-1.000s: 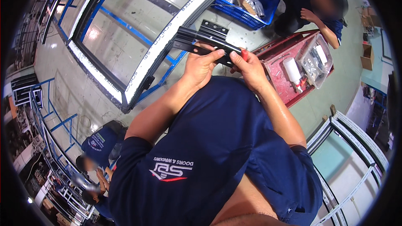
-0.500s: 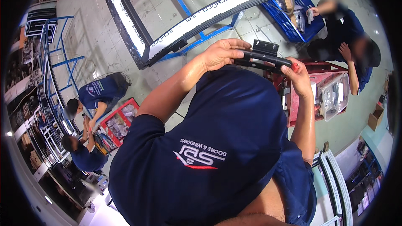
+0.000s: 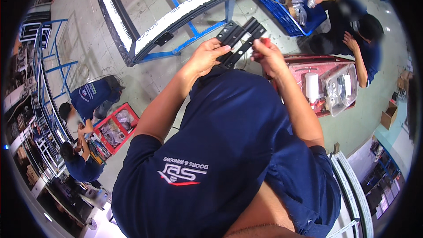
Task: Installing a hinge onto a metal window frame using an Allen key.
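Observation:
In front of my lap, my left hand [image 3: 206, 57] is closed round one end of a black metal door hinge [image 3: 230, 34], its thumb lying across the part. The hinge tilts, with holed plates and a barrel-like length, and a gap shows between its black parts. Beside its right end, my right hand [image 3: 271, 56] is closed with a small red piece [image 3: 265, 42] at its fingertips, perhaps a tool handle. The fingers hide most of that piece, and I cannot tell whether it touches the hinge.
A large black frame with white film [image 3: 172, 23] rests on a blue stand [image 3: 196, 33] ahead. A blue crate [image 3: 282, 20] and red toolbox [image 3: 319, 59] stand right, near a co-worker [image 3: 370, 31]. Two more co-workers are left by a red parts box [image 3: 128, 125].
The hinge has turned from nearly level to a steep tilt and moved left with my left hand. My right hand has come off its right end, red piece still at its fingertips.

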`<state>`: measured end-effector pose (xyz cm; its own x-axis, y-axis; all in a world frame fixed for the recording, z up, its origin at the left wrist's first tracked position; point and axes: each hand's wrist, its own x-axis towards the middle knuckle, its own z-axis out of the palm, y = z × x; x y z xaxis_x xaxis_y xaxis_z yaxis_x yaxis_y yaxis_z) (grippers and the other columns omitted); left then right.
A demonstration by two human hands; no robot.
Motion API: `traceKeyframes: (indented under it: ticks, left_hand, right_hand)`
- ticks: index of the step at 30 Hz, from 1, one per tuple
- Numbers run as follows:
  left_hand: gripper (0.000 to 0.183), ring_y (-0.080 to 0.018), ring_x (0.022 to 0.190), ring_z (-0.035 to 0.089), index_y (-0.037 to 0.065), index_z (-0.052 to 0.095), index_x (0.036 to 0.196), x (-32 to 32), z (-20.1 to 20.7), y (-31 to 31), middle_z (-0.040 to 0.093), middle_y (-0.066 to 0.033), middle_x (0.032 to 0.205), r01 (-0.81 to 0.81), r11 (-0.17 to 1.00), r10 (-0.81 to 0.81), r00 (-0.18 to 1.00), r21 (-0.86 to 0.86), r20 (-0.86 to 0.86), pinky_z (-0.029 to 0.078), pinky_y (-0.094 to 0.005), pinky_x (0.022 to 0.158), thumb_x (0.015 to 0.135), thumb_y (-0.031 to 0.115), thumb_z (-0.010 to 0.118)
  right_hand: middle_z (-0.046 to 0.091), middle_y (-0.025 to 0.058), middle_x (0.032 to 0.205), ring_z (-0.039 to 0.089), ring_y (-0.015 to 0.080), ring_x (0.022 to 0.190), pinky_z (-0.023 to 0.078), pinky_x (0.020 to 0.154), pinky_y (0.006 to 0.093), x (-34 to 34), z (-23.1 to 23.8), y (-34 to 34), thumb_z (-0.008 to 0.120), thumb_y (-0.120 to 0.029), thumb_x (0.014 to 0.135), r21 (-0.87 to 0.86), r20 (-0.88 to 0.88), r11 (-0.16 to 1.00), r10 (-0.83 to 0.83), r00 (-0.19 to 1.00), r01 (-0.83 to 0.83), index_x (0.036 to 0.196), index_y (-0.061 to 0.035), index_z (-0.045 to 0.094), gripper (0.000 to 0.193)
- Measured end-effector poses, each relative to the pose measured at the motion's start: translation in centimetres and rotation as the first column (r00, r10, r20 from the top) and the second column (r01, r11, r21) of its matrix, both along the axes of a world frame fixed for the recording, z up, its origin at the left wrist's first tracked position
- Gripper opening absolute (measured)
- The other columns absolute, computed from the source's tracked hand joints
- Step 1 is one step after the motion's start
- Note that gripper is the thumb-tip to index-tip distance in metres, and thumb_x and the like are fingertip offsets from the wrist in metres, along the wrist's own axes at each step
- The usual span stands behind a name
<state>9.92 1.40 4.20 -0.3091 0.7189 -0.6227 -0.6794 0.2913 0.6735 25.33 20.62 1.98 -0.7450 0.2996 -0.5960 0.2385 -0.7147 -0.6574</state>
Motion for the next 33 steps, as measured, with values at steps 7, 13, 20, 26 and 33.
traceKeyframes:
  ticks: [7,13,20,26,33]
  left_hand:
    - [0.031,-0.0183,0.102,0.066,0.008,0.057,0.126,4.7,1.1,1.1,0.067,-0.0066,0.113,-0.063,0.997,0.057,0.987,-0.037,-0.149,0.056,-0.0407,0.081,0.096,0.01,0.065]
    - [0.028,-0.0127,0.076,0.065,0.001,0.057,0.12,5.5,-2.3,2.4,0.068,-0.008,0.097,-0.054,0.986,-0.051,0.805,-0.159,-0.591,0.049,-0.0251,0.057,0.095,0.01,0.067]
    - [0.031,-0.0167,0.082,0.068,-0.004,0.06,0.118,1.4,-1.5,3.5,0.07,-0.01,0.097,0.01,0.991,-0.092,0.766,-0.131,-0.636,0.053,-0.0289,0.069,0.092,0.009,0.07]
    - [0.055,-0.0242,0.107,0.064,-0.003,0.061,0.127,-8.6,-1.9,3.4,0.068,-0.0172,0.115,0.152,0.904,-0.423,0.164,-0.4,-0.891,0.051,-0.0345,0.093,0.084,0.024,0.082]
    - [0.085,-0.0399,0.131,0.049,0.0,0.044,0.143,-18.8,-2.0,5.8,0.052,-0.0255,0.139,0.14,0.81,-0.545,-0.176,-0.569,-0.82,0.04,-0.045,0.11,0.076,0.033,0.085]
  right_hand:
    - [0.051,-0.0041,0.066,0.046,0.009,0.055,0.044,0.055,0.0276,2.1,0.3,-1.9,0.073,-0.026,0.093,0.142,0.089,0.99,-0.01,0.996,-0.003,0.076,-0.0142,0.055,0.027]
    - [0.053,-0.0034,0.066,0.047,0.0086,0.053,0.04,0.05,0.0275,2.0,0.6,-3.1,0.069,-0.025,0.094,0.198,0.094,0.971,-0.157,0.983,0.136,0.084,-0.0085,0.063,0.02]
    - [0.054,-0.0021,0.068,0.049,0.0107,0.054,0.042,0.049,0.0302,-0.9,-1.8,-3.1,0.07,-0.029,0.094,0.218,0.082,0.974,-0.082,0.993,0.062,0.088,-0.0068,0.067,0.023]
    - [0.055,-0.0009,0.068,0.049,0.0114,0.054,0.043,0.048,0.0297,-8.1,-7.0,-4.3,0.072,-0.026,0.093,0.085,0.051,0.97,-0.231,0.972,0.226,0.096,-0.0045,0.069,0.022]
    - [0.05,-0.0017,0.065,0.046,0.0118,0.053,0.042,0.049,0.0311,-14.9,-13.6,-5.4,0.073,-0.027,0.093,0.047,0.029,0.953,-0.299,0.954,0.298,0.097,-0.0048,0.066,0.023]
